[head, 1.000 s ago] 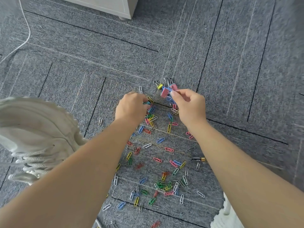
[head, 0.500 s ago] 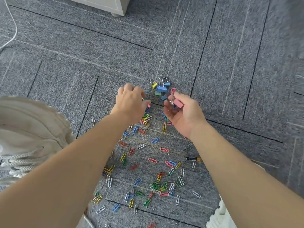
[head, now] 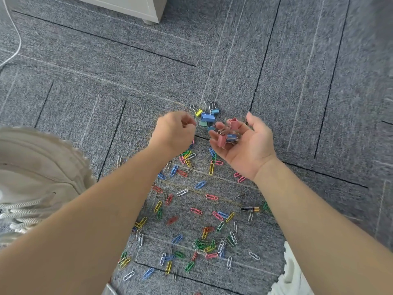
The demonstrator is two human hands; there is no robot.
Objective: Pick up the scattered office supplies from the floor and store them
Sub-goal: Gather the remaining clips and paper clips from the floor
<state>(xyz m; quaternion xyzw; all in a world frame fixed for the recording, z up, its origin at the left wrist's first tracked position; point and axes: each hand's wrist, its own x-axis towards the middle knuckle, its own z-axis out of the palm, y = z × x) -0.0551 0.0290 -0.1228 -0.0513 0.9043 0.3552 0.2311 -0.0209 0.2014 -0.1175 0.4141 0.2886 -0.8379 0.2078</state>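
My right hand (head: 244, 141) lies palm up, fingers loose and a little cupped. A few pink and blue binder clips (head: 228, 135) rest on them rather than being gripped. My left hand (head: 174, 133) is just to the left of it, knuckles toward me and fingers curled under. From this side I cannot tell whether they pinch a clip or nothing at all.

Just beyond both hands, on the far side, a small cluster of binder clips (head: 205, 116) lies on the carpet (head: 297, 81): a yellow one, a larger blue one and some teal ones, close together and partly touching.

As far as I can judge, the job has barely started. Only what is in my right palm has been gathered, and none of it is stored, since no box or tray shows anywhere here. Nearer to me the paper clips (head: 204, 243) lie thick between my forearms, in many colours, some single and some tangled in a knot. A battery (head: 249, 209) lies among them, near my right forearm. All of these are untouched.

My shoe (head: 36, 177) is at the near left, and the corner of a white cabinet (head: 127, 5) stands at the far edge.
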